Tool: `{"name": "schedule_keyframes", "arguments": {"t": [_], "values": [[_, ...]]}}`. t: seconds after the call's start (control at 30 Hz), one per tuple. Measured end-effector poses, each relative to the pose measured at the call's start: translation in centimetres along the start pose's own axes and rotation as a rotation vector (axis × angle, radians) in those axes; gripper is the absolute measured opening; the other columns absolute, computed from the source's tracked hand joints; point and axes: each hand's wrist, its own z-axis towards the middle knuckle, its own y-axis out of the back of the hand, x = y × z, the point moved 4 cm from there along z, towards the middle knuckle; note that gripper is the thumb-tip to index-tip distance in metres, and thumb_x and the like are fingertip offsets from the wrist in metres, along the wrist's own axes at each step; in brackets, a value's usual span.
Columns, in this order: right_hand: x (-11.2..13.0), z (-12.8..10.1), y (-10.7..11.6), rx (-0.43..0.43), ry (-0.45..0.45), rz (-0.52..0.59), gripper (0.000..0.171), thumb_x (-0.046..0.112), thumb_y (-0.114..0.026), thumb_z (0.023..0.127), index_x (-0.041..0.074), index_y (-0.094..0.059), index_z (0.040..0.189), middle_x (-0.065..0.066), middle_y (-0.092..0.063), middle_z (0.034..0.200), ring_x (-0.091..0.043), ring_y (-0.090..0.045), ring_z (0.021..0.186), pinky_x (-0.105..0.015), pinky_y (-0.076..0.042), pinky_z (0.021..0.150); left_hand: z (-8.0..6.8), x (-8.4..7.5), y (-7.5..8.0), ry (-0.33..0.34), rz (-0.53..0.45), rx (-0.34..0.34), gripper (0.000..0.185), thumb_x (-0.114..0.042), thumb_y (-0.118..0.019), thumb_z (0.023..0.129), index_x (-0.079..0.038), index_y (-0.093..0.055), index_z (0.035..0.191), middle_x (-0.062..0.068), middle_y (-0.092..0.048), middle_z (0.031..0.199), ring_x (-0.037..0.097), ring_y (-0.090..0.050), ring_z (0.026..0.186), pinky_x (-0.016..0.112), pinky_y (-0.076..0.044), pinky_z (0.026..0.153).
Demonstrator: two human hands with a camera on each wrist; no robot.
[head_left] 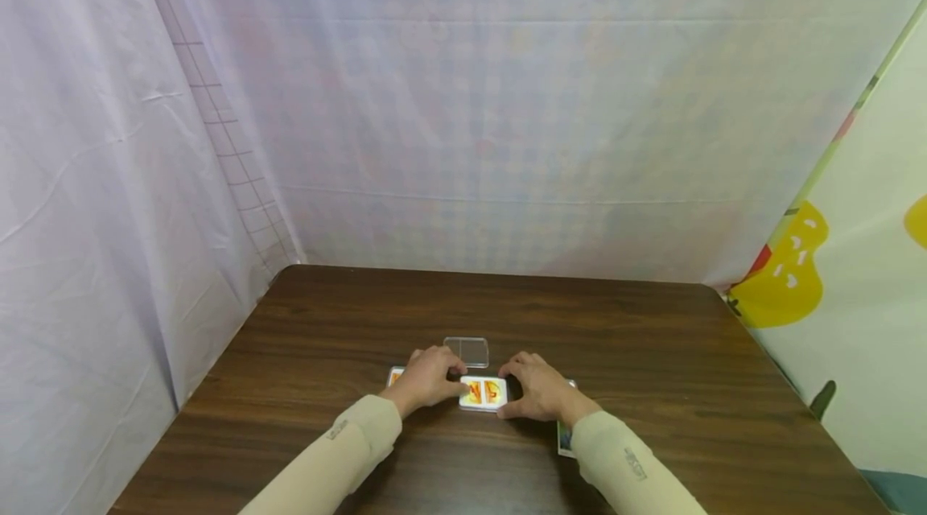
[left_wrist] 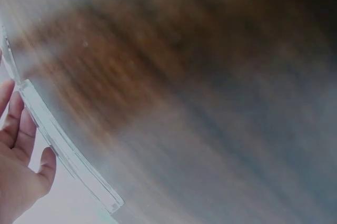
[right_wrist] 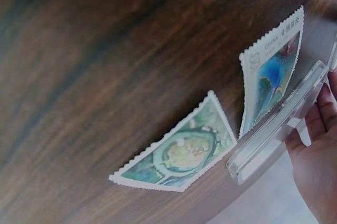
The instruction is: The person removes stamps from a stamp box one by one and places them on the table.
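Clear card case point(head_left: 484, 393) between both hands, left hand point(head_left: 429, 376) and right hand point(head_left: 537, 393) gripping its ends, on table point(head_left: 652, 338)

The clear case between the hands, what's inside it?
The clear case holds an orange and yellow card, seen through its top. The left hand and right hand cover its ends, hiding anything there.

The left wrist view blurs the counter point(left_wrist: 200, 103); the right hand point(head_left: 539, 396) hides most of the stamps point(head_left: 566, 438).
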Motion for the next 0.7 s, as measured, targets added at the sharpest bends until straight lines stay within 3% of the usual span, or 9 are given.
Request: {"name": "schedule_keyframes", "arguments": {"t": [0.7], "values": [[0.1,-0.17,0.02,0.012,-0.017,0.015,0.059,0.042,-0.085,0.075,0.009,-0.063,0.119,-0.011,-0.056,0.123,-0.035,-0.049,0.12,-0.052,-0.041,0.1,0.12,0.3,-0.1,0.041,0.032,0.023,0.021,-0.032,-0.074,0.087,-0.015,-0.077,0.097,-0.006,-0.065,0.09,0.016,-0.058,0.09,0.042,-0.038,0.085]]}}
